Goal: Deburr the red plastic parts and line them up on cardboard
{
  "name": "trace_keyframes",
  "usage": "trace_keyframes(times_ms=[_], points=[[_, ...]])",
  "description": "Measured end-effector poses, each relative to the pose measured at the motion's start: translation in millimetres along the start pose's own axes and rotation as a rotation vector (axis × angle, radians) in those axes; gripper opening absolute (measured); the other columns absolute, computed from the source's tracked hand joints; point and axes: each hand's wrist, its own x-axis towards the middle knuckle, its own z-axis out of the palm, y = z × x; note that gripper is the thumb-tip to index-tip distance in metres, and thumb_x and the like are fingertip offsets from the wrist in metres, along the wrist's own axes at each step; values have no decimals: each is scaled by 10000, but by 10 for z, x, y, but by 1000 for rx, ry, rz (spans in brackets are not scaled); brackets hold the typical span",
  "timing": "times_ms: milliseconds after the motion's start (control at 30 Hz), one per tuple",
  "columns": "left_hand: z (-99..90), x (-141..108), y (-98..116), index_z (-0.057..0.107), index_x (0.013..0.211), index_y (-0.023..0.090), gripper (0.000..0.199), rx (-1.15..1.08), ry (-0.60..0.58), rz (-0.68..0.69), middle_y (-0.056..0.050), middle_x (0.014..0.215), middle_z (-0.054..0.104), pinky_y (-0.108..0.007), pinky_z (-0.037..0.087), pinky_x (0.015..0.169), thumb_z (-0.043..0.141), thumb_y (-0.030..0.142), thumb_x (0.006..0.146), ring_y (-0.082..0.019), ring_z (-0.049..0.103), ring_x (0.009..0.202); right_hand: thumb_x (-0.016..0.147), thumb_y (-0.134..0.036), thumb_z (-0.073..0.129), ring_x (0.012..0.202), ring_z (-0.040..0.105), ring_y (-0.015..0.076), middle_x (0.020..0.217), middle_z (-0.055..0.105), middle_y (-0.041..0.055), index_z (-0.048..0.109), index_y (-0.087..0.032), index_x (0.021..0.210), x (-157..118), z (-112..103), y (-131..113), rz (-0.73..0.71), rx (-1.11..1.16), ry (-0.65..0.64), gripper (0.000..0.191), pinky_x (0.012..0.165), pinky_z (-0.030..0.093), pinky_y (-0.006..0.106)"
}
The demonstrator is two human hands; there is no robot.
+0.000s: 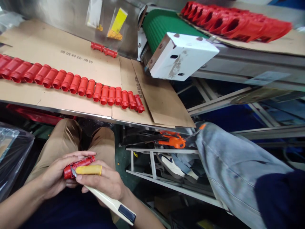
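Tube [81, 163] over thighs [65, 136], pinched in left hand [56, 169]; right hand [109, 183] grips knife [105, 197], yellow finger cot [88, 170] beside blade [73, 172]. Likely risks: blade skidding could nick left hand; pressing too hard could gouge tube.

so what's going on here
A person's left grip holds a red part above the lap, while the right grip, with a yellow finger cover on one finger, holds a cream-handled knife, its blade at the part. A row of similar red pieces lies on cardboard in front, and more sit beside the green conveyor belt.
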Motion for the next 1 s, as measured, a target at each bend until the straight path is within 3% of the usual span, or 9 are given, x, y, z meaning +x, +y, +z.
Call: trace_keyframes(times_ms=[67,267,433,533,633,700,800,900,1000], points=[[-4,3,0,889,1128,195,550,-1,0,-11,-132,794,789,-180,240,432,980,481,667,-50,412,428,990,-319,790,821,813,146,1286,786,38,797,-352,1316,-13,1,-12,18,28,-15,328,680,732,233],[0,4,-17,889,1130,196,527,16,11,7,-145,833,799,-184,250,435,964,484,695,-62,437,447,1005,-326,768,1086,816,220,1262,802,34,787,-354,1332,4,6,-63,-64,-65,21,329,901,738,329],[1,22,-29,891,1111,192,524,18,-5,22,-106,745,756,-185,228,432,971,492,689,-58,407,437,1044,-317,731,1131,808,225,1267,814,58,776,-311,1317,49,9,12,-251,-205,18,277,1026,687,353],[-17,43,-36,878,1151,187,559,26,-13,12,-61,652,697,-189,238,437,965,512,705,-68,413,436,1064,-238,704,1111,813,207,1181,842,85,750,-238,1279,86,-24,74,-432,-298,21,219,1020,668,328],[-28,46,-33,863,1180,175,606,56,-10,2,-37,619,673,-190,250,432,970,525,697,-81,428,444,1091,-253,663,1120,803,192,1147,839,115,738,-172,1197,115,-83,72,-471,-373,-2,153,1016,660,316],[-26,36,-25,860,1177,173,612,85,12,9,-65,720,737,-189,288,434,965,534,693,-99,482,483,1103,-308,643,1220,760,198,1213,819,122,738,-168,1203,141,-124,13,-398,-435,-101,197,1059,643,323],[-22,20,-18,859,1185,187,592,147,53,6,-128,993,820,-227,446,498,937,533,711,-185,654,652,1132,-299,567,1242,740,183,1234,807,97,723,-159,1284,196,-138,-131,-309,-541,-223,259,1084,627,288],[-28,22,-28,867,1153,178,531,153,59,48,-147,1085,830,-258,565,655,933,486,726,-252,737,875,1132,-211,517,1135,773,194,1160,820,115,750,-116,1194,211,-84,-248,-431,-663,-200,259,1043,645,277],[-55,36,-44,852,1186,181,500,81,4,82,-106,923,817,-200,522,606,918,462,779,-152,670,695,1115,-223,571,1057,791,178,1126,840,89,761,-164,1091,124,-37,-289,-536,-564,-222,201,961,671,257]])
